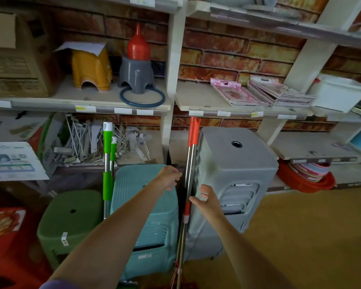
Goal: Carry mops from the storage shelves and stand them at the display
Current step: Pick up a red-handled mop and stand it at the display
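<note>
Shelves with a brick-pattern backing fill the wall ahead of me, and stacked plastic stools crowd the floor below them. Between the teal stools and the tall grey stools runs a narrow gap, and the red mop stands upright in it, its red-capped top reaching just under the shelf edge. A second steel pole seems to stand tight beside it.

My left hand is spread above the teal stools, fingers loose and holding nothing, just left of the pole. My right hand is open too, fingers extended; its fingertips are at the pole by the lower red grip, and I cannot tell whether they quite touch it. Its back is close against the grey stools, so there is little room on that side.

Two green mops stand upright in the slot between the green stool and the teal stack, tops near the shelf lip.

Open floor lies to the right, beyond the grey stack, with a red basin of plates at the shelf foot. On the shelf above sit a yellow stool, a grey stool with a red funnel on it, a blue ring and pink packets.
</note>
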Demonstrator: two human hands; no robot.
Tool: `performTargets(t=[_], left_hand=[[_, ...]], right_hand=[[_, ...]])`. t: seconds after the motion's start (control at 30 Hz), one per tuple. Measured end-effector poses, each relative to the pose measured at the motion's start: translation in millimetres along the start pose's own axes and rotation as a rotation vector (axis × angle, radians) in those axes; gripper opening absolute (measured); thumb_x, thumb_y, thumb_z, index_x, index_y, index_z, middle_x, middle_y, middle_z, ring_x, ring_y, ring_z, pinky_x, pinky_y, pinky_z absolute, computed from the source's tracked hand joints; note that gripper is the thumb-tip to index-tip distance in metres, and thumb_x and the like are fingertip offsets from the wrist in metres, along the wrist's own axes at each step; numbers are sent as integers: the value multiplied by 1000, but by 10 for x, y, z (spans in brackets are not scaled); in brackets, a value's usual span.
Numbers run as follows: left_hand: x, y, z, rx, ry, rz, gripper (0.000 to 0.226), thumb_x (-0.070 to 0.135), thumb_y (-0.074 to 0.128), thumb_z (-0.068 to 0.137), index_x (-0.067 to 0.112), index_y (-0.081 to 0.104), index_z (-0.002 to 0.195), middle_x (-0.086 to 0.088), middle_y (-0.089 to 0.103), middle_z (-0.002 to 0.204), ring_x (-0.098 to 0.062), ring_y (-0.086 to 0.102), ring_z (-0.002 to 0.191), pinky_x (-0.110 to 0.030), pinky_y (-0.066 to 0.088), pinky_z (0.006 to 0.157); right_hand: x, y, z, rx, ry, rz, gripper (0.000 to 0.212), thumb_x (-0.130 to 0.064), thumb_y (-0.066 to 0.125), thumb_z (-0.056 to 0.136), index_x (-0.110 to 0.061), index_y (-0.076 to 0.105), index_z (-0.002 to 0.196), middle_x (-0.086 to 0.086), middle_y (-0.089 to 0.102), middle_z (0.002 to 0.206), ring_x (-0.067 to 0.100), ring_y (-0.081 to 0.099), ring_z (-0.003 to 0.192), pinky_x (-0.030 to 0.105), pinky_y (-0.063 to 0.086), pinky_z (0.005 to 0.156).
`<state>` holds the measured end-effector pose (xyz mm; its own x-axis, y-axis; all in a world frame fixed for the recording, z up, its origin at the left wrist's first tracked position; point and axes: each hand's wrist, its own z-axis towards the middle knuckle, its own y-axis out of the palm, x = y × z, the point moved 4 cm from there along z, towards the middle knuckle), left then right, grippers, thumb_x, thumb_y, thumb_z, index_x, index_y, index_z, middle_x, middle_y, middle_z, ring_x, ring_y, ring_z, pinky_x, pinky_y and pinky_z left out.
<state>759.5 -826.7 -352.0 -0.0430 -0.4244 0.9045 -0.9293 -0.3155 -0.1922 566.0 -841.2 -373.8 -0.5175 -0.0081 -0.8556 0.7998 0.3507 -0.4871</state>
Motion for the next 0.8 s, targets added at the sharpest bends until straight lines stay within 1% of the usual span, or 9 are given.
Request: performTargets(t=[0.1,0.23,0.37,0.47,0.53,0.57,0.63,0.7,0.8], left_hand=[[42,82,84,-15,-2,13,22,25,62,98,15,55,117,-8,64,104,-18,58,84,-30,47,71],[146,160,261,-23,-5,54,26,29,62,98,17,56,120,-10,65,118,-20,59,96,-32,51,76],[272,227,484,33,0,46,30,26,62,97,14,57,125,-8,65,116,-21,60,99,-31,50,75],[361,280,690,109,-2,39,30,22,63,97,11,59,124,-7,65,111,-20,60,96,-29,49,72],[433,377,797,106,-25,74,29,24,64,97,14,56,124,-6,62,114,-21,59,100,-28,47,72],[451,429,843,92,-30,94,30,23,64,97,15,54,123,-4,61,113,-20,58,101,-28,46,72],[553,564,957,83,-38,127,30,13,65,94,10,53,121,-5,62,106,-16,59,93,-24,46,68],[650,671,1133,105,-20,131,33,4,70,86,-1,55,115,-10,66,98,-17,63,85,-18,50,65],[728,735,1423,214,-2,105,51,4,76,75,-2,54,121,-16,65,108,-29,66,100,-29,54,80]], right_hand=[[1,-1,123,-60,4,12,71,-28,78,85,-15,42,146,-1,49,141,16,48,133,26,40,101],[-34,11,400,-108,-25,56,72,-24,79,84,-13,42,145,-2,50,140,16,48,132,27,41,102],[-61,31,744,-169,-43,165,63,-13,78,83,-21,45,136,-8,50,128,9,50,120,23,41,94],[-44,53,1044,-213,-66,228,56,-2,76,83,-28,47,123,-4,59,122,-2,59,103,10,45,82],[-20,63,1215,-257,-55,265,57,0,73,85,-24,45,129,-8,58,113,-10,57,89,3,44,73],[-23,77,1257,-270,-56,257,59,-1,72,86,-22,44,134,-9,55,109,-8,57,86,1,43,69],[-39,101,1357,-259,-61,232,70,-5,71,87,-20,37,145,-8,52,105,9,63,94,-2,41,64],[-46,129,1451,-256,-68,226,78,-7,69,89,-20,27,153,-8,51,109,28,63,110,4,44,65],[-22,227,1555,-290,-3,189,92,-16,66,92,-22,3,160,-15,28,135,20,56,123,17,45,84]])
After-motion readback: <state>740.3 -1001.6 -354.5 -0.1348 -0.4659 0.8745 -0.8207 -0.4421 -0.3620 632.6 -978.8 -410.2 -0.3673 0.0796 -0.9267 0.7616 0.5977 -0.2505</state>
